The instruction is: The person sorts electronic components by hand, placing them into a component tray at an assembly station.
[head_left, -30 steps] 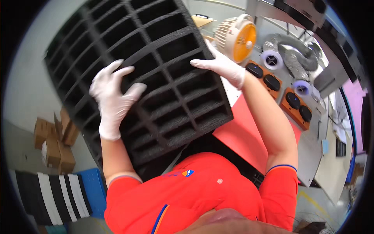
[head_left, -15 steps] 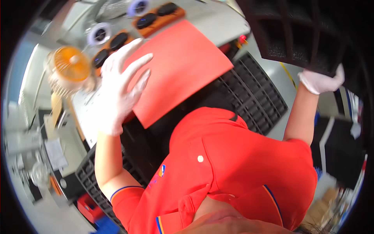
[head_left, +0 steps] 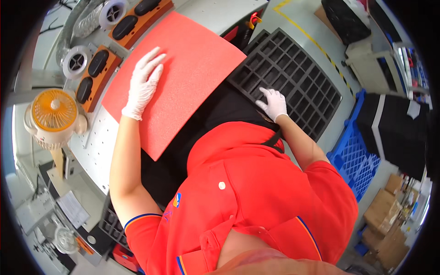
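My left hand (head_left: 143, 87), in a white glove, lies over the red-pink foam-like sheet (head_left: 197, 59) with its fingers stretched out. Whether it presses on the sheet I cannot tell. The sheet covers part of the white worktable and overhangs its near edge. My right hand (head_left: 274, 104), also gloved, is at the near left edge of a black tray (head_left: 316, 98) divided into many rectangular compartments. Its fingers are apart and nothing shows in them. The compartments under the hand are hidden.
Orange blocks with black oval pads (head_left: 124, 27) stand along the table's far left, beside white round vents (head_left: 77, 62). An orange-and-cream fan (head_left: 54, 110) is at the left. Right of me are a blue pallet (head_left: 355, 158), a black-covered stack (head_left: 398, 133) and cardboard boxes (head_left: 382, 211).
My right hand has let go of the raised black tray and come down left to the compartment tray. My left hand has lowered over the red-pink sheet. The view has shifted.
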A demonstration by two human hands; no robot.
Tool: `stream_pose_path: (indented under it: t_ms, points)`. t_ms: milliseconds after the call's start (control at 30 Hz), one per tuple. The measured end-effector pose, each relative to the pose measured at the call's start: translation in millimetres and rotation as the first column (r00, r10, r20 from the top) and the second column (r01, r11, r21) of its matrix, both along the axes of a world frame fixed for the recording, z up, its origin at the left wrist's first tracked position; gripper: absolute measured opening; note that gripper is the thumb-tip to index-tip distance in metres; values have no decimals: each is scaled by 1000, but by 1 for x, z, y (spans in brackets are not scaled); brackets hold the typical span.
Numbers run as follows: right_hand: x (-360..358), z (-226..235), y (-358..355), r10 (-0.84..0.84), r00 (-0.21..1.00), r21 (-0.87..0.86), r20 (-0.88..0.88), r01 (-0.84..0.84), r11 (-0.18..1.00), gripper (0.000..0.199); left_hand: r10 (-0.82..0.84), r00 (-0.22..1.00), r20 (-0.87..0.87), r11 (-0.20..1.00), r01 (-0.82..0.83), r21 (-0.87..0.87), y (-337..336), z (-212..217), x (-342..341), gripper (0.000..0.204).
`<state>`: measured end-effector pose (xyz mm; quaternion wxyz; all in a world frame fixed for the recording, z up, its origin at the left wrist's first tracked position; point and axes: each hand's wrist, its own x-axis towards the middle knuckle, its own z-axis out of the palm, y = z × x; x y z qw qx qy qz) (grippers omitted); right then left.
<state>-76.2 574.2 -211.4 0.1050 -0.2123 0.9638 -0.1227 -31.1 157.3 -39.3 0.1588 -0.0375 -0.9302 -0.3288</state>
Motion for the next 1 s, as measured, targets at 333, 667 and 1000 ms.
stream_pose_path:
  t_ms: [333, 667, 1000]
  points:
    - [-71, -79, -38, 649, 702, 210, 294, -709, 673, 81, 528, 822, 213, 832, -551, 61, 61, 83, 246, 28]
    - [-136, -43, 3, 321, 946, -548, 51, -242, 800, 32, 988, 71, 140, 141, -800, -583, 217, 48, 291, 65]
    - [-200, 190, -114, 229, 799, -826, -555, -561, -46, 41, 969, 183, 167, 219, -948, -231, 197, 58, 274, 46]
